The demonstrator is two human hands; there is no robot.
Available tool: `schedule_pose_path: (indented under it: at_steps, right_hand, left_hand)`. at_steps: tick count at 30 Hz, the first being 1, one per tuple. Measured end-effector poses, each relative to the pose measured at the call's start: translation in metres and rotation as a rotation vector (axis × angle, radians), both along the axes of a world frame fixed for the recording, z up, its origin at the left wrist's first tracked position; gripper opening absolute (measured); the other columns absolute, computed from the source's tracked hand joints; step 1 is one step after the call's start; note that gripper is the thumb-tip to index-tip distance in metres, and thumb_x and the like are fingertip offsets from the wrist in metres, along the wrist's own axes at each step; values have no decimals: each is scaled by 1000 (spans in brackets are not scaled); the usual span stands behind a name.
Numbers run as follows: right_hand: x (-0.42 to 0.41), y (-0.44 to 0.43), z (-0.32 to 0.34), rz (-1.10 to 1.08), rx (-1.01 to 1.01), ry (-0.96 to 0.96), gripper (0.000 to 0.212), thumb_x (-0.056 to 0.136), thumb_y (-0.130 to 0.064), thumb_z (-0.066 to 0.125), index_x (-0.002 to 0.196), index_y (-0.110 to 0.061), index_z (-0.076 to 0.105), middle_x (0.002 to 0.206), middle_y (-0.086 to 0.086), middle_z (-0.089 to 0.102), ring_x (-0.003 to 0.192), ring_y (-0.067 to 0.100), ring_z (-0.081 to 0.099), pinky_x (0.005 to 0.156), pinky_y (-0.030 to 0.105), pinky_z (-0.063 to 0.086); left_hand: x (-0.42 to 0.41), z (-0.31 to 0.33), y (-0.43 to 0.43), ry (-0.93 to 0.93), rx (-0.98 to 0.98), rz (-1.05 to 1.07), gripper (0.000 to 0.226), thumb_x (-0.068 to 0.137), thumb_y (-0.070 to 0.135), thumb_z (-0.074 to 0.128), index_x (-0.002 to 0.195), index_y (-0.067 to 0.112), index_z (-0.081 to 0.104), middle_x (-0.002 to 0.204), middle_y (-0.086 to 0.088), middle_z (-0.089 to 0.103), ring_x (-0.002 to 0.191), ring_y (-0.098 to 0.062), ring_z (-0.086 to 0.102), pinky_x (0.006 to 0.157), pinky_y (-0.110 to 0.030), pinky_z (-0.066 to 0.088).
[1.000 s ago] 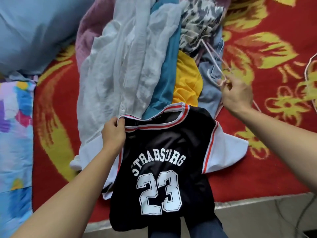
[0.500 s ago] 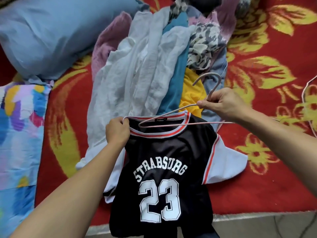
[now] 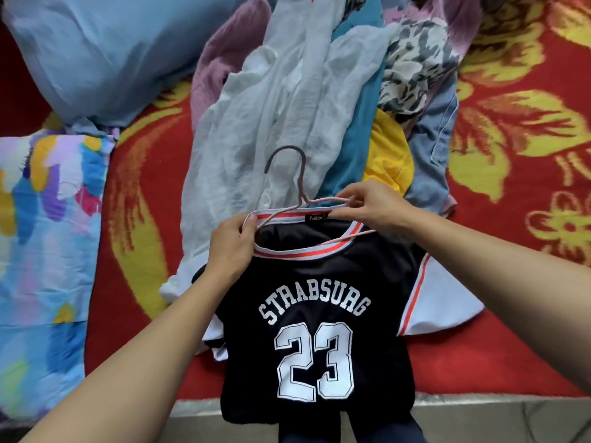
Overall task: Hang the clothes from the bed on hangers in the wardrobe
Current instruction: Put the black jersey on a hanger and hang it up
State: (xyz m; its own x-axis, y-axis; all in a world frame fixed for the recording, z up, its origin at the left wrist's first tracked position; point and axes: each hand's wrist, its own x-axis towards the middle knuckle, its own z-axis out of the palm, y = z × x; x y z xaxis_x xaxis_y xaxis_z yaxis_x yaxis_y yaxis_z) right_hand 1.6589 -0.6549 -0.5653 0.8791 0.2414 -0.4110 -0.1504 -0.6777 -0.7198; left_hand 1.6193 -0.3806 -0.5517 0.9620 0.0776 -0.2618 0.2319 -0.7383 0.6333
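Red bedspread (image 3: 479, 362) (yellow flowers), pale blue pillow (image 3: 96, 52), multicoloured sheet (image 3: 41, 235), grey floor (image 3: 511, 420)

A black jersey (image 3: 315, 302) with white sleeves, a red-and-white striped collar and white "STRABSURG 23" lettering faces up at the near edge of the bed (image 3: 499, 251), its hem hanging past the edge. A thin pale wire hanger (image 3: 302, 183) with a grey hook sits partly inside the neck opening, hook pointing away; the left hand (image 3: 230, 247) grips the collar's left side and the right hand (image 3: 374, 209) pinches the wire. Behind lies a pile of clothes (image 3: 287, 100): sheer white, teal, yellow, mauve, denim and a grey print.
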Motion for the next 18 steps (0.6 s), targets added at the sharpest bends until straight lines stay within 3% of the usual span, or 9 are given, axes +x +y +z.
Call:
schedule_pose_path:
  at_steps: [3, 7, 9, 12, 15, 18]
  right_hand:
    - [-11, -22, -9, -92, -88, -52, 25, 89, -38, 66, 84, -14, 74, 59, -1, 52, 62, 15, 46, 59, 34, 33]
    - [-15, 20, -9, -2, 5, -25, 17, 89, -31, 67, 90, -16, 76, 61, -11, 58, 58, 5, 50, 59, 27, 36]
    - [-11, 38, -5, 20, 47, 104, 17, 88, -30, 66, 94, -18, 77, 63, -15, 59, 59, -1, 52, 59, 16, 37]
    - [1, 43, 1, -82, 85, 470, 33, 92, -30, 47, 103, -14, 74, 73, 1, 62, 64, 16, 57, 58, 25, 42]
    - [0, 35, -1, 117, -284, 645, 34, 94, -30, 39, 90, -10, 66, 59, 9, 62, 48, 22, 53, 51, 23, 38]
    - [-7, 19, -5, 234, -541, 672, 38, 96, -33, 37, 77, -6, 56, 48, 7, 61, 39, 21, 53, 45, 21, 42]
  left_hand:
    - [-2, -3, -4, 14, -74, 28, 45, 98, 36, 42, 72, 0, 55, 64, -8, 54, 66, -25, 48, 67, -40, 40]
    - [0, 4, -23, 25, -184, 28, 38, 85, 46, 45, 80, 14, 64, 75, -4, 66, 77, -21, 59, 75, -38, 45]
    - [-3, 6, -21, 15, -122, -15, 39, 82, 53, 46, 75, 18, 62, 66, 1, 60, 69, -18, 56, 68, -35, 42]
    - [-15, 7, -15, -2, 49, -33, 58, 85, 60, 52, 51, 14, 39, 48, 1, 38, 53, -19, 41, 56, -36, 33]
    - [-26, 2, -16, -26, 97, -59, 60, 87, 59, 47, 53, 10, 45, 50, -2, 48, 59, -27, 51, 58, -38, 39]
    - [-29, -5, -9, -42, 89, -80, 59, 83, 63, 38, 65, 12, 62, 61, -5, 61, 70, -30, 60, 64, -40, 47]
